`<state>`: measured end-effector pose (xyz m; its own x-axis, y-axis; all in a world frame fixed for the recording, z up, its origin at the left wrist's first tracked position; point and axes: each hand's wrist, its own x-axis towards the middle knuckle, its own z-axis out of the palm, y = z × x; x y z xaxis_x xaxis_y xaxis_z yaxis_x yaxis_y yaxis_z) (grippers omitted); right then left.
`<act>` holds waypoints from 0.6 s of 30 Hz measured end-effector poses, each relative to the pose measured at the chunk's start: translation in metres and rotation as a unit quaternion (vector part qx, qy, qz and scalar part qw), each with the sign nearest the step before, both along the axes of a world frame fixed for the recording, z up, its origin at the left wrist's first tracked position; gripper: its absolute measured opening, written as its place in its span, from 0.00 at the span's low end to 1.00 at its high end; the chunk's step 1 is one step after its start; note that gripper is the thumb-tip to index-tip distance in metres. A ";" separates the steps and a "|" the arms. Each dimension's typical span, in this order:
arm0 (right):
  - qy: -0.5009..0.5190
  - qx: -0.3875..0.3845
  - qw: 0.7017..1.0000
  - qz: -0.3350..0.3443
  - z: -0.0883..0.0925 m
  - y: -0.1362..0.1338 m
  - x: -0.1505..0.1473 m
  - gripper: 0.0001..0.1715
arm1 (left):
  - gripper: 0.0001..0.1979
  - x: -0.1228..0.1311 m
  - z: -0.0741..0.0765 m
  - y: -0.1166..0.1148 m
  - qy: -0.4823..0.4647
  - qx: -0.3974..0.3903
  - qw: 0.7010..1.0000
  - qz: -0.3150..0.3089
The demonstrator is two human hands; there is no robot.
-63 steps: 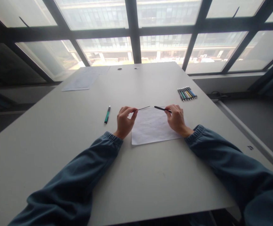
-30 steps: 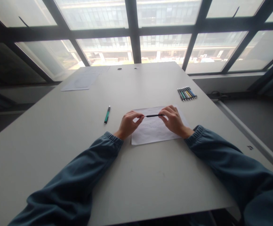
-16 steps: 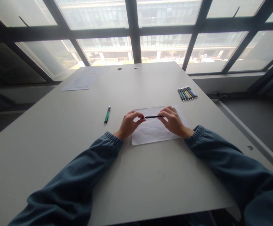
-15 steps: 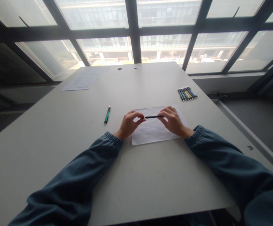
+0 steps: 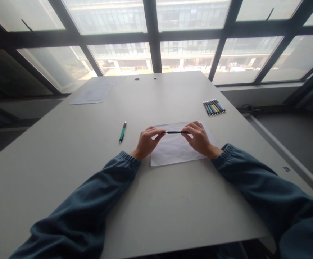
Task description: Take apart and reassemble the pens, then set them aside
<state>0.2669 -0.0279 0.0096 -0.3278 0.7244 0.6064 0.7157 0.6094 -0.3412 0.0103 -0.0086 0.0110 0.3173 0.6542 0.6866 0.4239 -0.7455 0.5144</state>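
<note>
Daylight from wide windows [image 5: 189,54] falls across a white table [image 5: 159,208], where the black pen [image 5: 175,132] is held nearly level above a paper sheet [image 5: 175,154]. The left hand [image 5: 148,141] pinches its narrow end, and the right hand [image 5: 199,139] is clamped on the opposite end, the two apart. Working it well calls for keeping both grips on one straight line, with light pressure at the thin end so nothing bends. The pen looks slim and dark, with a pale glint beside the left hand's pinch; whether its parts are fully joined cannot be told.

Pen [image 5: 175,132] over paper [image 5: 178,153] on table [image 5: 156,212]
</note>
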 end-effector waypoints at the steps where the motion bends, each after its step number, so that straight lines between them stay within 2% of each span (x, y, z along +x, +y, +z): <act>1: 0.002 0.000 1.000 0.000 0.000 0.000 0.000 0.09 | 0.07 0.000 0.000 0.000 -0.001 -0.002 1.000 0.006; 5: 0.005 0.005 1.000 -0.004 0.000 0.000 0.000 0.10 | 0.07 0.000 0.000 0.000 0.011 -0.009 1.000 0.022; 11: 0.019 0.029 0.999 -0.002 0.001 0.000 0.000 0.10 | 0.09 -0.001 -0.002 0.002 0.034 -0.021 0.999 0.002; 18: 0.039 0.083 0.995 0.038 -0.001 0.002 0.000 0.05 | 0.13 -0.001 0.002 0.000 0.044 -0.031 0.999 -0.007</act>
